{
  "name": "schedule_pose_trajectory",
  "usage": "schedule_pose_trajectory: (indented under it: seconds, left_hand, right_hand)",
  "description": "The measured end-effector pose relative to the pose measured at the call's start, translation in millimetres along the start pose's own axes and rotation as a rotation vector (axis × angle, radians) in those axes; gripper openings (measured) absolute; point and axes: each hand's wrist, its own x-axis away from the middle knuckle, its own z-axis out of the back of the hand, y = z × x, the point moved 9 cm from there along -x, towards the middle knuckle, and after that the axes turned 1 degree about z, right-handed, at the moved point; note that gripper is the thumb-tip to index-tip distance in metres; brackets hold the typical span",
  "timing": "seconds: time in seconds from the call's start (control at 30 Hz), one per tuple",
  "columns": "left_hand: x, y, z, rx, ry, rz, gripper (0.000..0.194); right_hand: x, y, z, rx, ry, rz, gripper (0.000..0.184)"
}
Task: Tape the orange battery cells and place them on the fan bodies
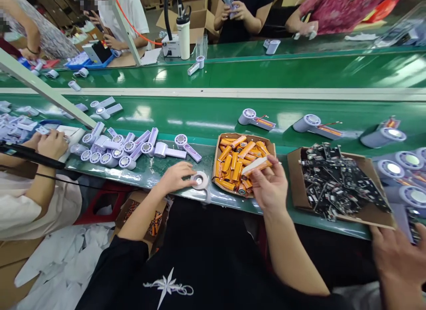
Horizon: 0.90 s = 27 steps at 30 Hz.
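Observation:
My right hand (271, 185) pinches an orange-wrapped battery (262, 167) with a white strip along its top. It is raised over the near right part of a cardboard box (217, 183) full of similar orange batteries (234, 163). To the left, my left hand (178, 177) has its thumb and fingertips closed on the left edge of a roll of white tape (200, 180), which lies by the bench's front edge. A loose end of tape hangs from the roll toward me.
A box of black circuit boards (339, 181) stands at right, a co-worker's hand (399, 252) beside it. Lavender fan housings (123, 148) are heaped at left; others with wires ride the green belt (213, 119). A slanted metal post (49, 88) crosses upper left. Co-workers sit opposite.

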Motion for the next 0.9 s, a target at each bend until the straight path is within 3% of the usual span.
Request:
schedule_pose_trajectory:
  seconds: [0.1, 0.17, 0.3, 0.4, 0.5, 0.8, 0.9]
  left_hand:
    - [-23, -40, 23.4, -0.132, 0.128, 0.08, 0.024]
    - [-40, -59, 29.4, -0.24, 0.131, 0.102, 0.024]
    - [-70, -84, 12.9, -0.278, -0.1, 0.051, 0.02]
    - [-82, -91, 0.1, -0.257, -0.25, 0.002, 0.025]
    - [-87, -93, -6.7, -0.246, -0.312, -0.002, 0.021]
    - [-109, -112, -25.1, -0.22, -0.411, 0.238, 0.009]
    - [-113, -110, -27.0, -0.124, -0.419, 0.267, 0.014]
  right_hand:
    - [8, 15, -6, -0.014, 0.006, 0.005, 0.063]
    - [8, 18, -7, -0.024, 0.01, 0.014, 0.064]
    - [3, 18, -9, -0.004, -0.007, -0.008, 0.066]
    - [3, 18, -14, 0.028, -0.045, -0.007, 0.067]
    - [5, 19, -18, 0.025, -0.088, 0.009, 0.065]
    - [6, 30, -15, 0.022, -0.119, 0.021, 0.065]
    - [5, 29, -15, 0.01, -0.108, 0.025, 0.071]
